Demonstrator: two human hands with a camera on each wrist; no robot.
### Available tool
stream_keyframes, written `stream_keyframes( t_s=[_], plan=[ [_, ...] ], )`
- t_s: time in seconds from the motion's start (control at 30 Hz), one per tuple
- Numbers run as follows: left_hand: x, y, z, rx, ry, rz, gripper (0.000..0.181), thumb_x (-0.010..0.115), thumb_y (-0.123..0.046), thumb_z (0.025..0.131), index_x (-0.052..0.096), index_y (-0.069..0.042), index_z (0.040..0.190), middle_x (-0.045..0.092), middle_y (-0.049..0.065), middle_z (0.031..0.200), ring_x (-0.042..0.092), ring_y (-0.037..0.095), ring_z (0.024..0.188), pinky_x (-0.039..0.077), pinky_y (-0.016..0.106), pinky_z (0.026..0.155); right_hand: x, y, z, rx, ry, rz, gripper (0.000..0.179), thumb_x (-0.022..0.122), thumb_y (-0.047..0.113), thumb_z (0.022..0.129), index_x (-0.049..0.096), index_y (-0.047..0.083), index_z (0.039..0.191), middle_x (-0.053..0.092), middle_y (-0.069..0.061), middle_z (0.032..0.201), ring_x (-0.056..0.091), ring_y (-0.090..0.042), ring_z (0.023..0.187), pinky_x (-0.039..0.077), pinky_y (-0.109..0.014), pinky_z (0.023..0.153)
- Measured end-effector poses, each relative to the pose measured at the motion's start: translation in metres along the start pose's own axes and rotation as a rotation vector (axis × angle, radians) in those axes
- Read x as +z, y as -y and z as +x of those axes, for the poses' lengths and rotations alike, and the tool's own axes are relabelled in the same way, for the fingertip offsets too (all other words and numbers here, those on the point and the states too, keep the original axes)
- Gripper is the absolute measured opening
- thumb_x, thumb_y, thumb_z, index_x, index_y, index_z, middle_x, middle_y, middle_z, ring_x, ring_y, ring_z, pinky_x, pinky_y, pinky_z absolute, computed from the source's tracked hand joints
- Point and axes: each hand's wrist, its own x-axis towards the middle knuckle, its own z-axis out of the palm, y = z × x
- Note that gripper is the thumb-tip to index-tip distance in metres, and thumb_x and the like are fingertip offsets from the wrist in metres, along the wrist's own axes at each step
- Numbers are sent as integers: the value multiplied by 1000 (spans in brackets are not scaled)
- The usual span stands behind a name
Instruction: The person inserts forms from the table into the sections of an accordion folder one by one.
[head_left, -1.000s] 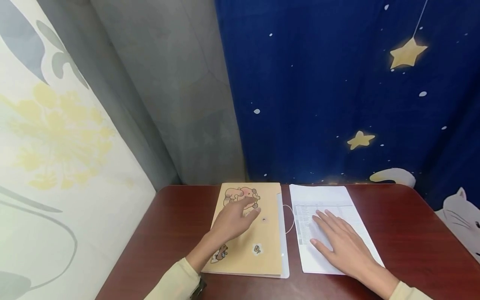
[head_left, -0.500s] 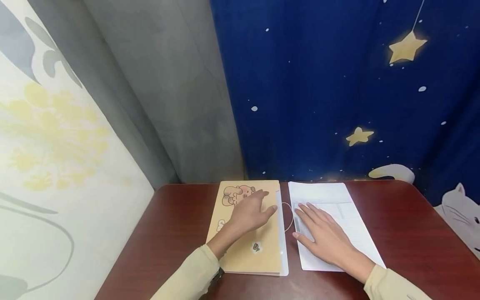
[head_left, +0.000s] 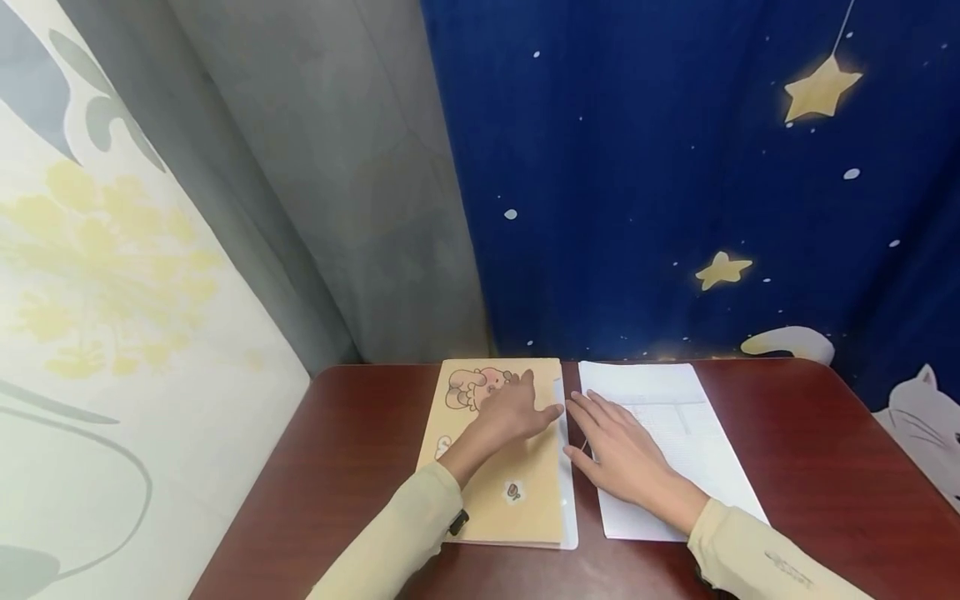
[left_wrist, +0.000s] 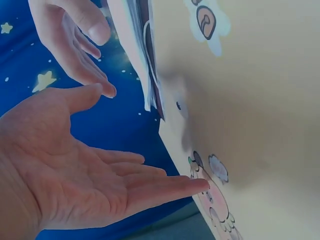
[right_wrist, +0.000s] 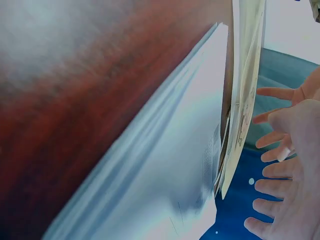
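A tan folder with cartoon bear pictures lies on the table, a clear plastic strip along its right side. Over its upper right part hovers my left hand, fingers extended; the left wrist view shows a gap between this palm and the cover. Beside the folder is a stack of white printed sheets. My right hand reaches over the stack's left edge, fingertips above the gap towards the folder. In the right wrist view its fingers are straight, clear of the paper. Neither hand holds anything.
A thin elastic loop sticks out from the folder's right edge, partly hidden by my right hand. The dark red table ends at a blue star-patterned curtain and a grey curtain. A white patterned cloth hangs at the left.
My left hand has moved right across the folder towards its right edge. My right hand has slid left from the middle of the sheets to their left edge. Folder and sheets stay put.
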Motion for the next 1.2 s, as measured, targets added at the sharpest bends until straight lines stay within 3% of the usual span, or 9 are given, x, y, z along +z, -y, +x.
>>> stream_keyframes(
  t_s=[0.2, 0.33, 0.43, 0.57, 0.77, 0.93, 1.07, 1.2],
  plan=[
    [8, -2, 11, -29, 46, 88, 92, 66, -65, 94, 45, -2, 158, 49, 27, 159, 51, 47, 146, 49, 61, 113, 5, 0, 10, 2, 38, -14, 72, 74, 41, 96, 55, -1, 151, 54, -19, 158, 49, -43, 148, 42, -59, 119],
    [12, -3, 13, -102, 77, 162, 95, 67, -67, 91, 44, -4, 159, 37, 30, 166, 41, 55, 149, 47, 67, 111, 11, 0, 17, -13, 55, -24, 69, 75, 39, 95, 58, -2, 147, 58, -20, 154, 51, -44, 146, 43, -59, 118],
    [13, -6, 14, -170, 114, 177, 97, 65, -68, 91, 40, -8, 162, 29, 27, 171, 35, 53, 153, 50, 70, 106, 13, 0, 22, -15, 87, -20, 65, 75, 36, 95, 60, -2, 145, 60, -20, 152, 51, -44, 146, 43, -60, 118],
    [18, -12, 20, -197, 142, 218, 98, 61, -71, 91, 36, -11, 165, 27, 22, 173, 36, 49, 154, 52, 69, 104, 14, -3, 23, 0, 144, -21, 58, 73, 33, 97, 62, -1, 144, 61, -19, 151, 51, -44, 146, 43, -61, 117],
    [22, -7, 27, -124, 142, 335, 100, 58, -74, 92, 42, -4, 161, 36, 24, 168, 41, 43, 154, 45, 58, 118, 17, -4, 22, -1, 197, -29, 56, 72, 33, 98, 63, -1, 142, 61, -20, 151, 52, -46, 145, 44, -62, 116],
    [23, -4, 30, -77, 143, 383, 83, 63, -72, 90, 65, -9, 144, 51, 17, 161, 42, 39, 155, 41, 58, 121, 17, -3, 22, -1, 229, -36, 58, 71, 36, 98, 63, 0, 143, 61, -20, 151, 51, -46, 145, 43, -61, 117],
    [24, -5, 31, -73, 150, 378, 66, 68, -62, 89, 74, -13, 133, 60, 15, 154, 42, 39, 155, 39, 62, 122, 16, -3, 21, -6, 257, -46, 60, 70, 37, 99, 61, 0, 145, 59, -21, 153, 50, -47, 146, 42, -62, 118],
    [23, -8, 32, -71, 163, 337, 64, 64, -61, 90, 74, -14, 132, 61, 16, 152, 43, 40, 154, 36, 65, 122, 13, -3, 20, 4, 288, -63, 61, 69, 39, 100, 59, 1, 147, 56, -20, 156, 48, -47, 148, 40, -64, 119]
  ],
)
